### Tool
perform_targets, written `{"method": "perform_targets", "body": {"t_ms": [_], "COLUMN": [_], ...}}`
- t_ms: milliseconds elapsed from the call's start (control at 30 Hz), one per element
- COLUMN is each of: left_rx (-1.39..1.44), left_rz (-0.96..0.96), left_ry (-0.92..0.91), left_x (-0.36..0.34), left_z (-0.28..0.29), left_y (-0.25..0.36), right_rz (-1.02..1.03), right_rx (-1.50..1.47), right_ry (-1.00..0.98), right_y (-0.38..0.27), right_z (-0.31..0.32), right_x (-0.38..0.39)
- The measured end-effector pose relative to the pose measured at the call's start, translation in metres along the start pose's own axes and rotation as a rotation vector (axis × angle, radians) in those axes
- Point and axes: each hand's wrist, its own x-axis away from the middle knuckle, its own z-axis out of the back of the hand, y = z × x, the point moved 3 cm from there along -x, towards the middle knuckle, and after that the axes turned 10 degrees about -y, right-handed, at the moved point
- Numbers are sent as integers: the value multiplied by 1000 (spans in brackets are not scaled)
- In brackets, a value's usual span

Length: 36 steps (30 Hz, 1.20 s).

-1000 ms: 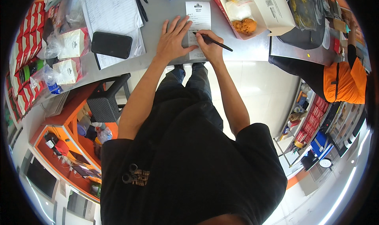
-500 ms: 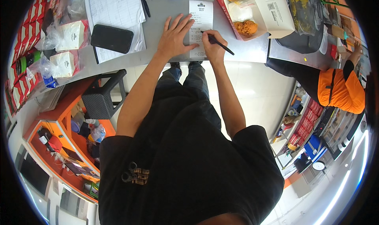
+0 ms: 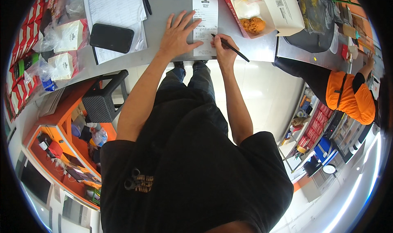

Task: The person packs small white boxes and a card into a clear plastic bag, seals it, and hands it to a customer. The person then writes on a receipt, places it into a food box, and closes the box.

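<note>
At the right edge of a long white paper slip (image 3: 206,27), the right hand (image 3: 226,52) is clamping a black pen (image 3: 240,55) between its bunched fingers. The pen is slanting, its tip pointing away and leftward over the slip's nearer half, its tail sticking out to the right, clear of the paper; whether the tip is touching, I cannot tell. The slip is lying just left of this grip, its long axis running away from the person. From the other side the left hand (image 3: 176,38) is resting palm down, fingers spread apart and clamping nothing, its index finger and thumb reaching over the slip's left edge. Farther out on the metal counter (image 3: 172,2), an open food box (image 3: 288,12) is standing to the right, and a dark phone (image 3: 111,38) is lying on papers (image 3: 114,10) to the left.
</note>
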Motion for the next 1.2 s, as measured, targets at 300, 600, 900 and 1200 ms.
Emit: {"method": "perform_targets", "body": {"t_ms": [300,600,900,1200], "left_rx": [-20,-23,-32,-26], "left_rz": [18,14,18,20], "left_ry": [-30,-29,-36,-22], "left_x": [-2,-2,-1,-1], "left_z": [-3,-1,0,0], "left_y": [1,1,1,1], "right_rz": [57,26,79,85], "right_rx": [155,86,159,205], "right_ry": [-40,20,14,80], "right_y": [0,-5,3,-2], "right_z": [-6,-5,-2,-4], "right_x": [-8,-6,-4,2]}}
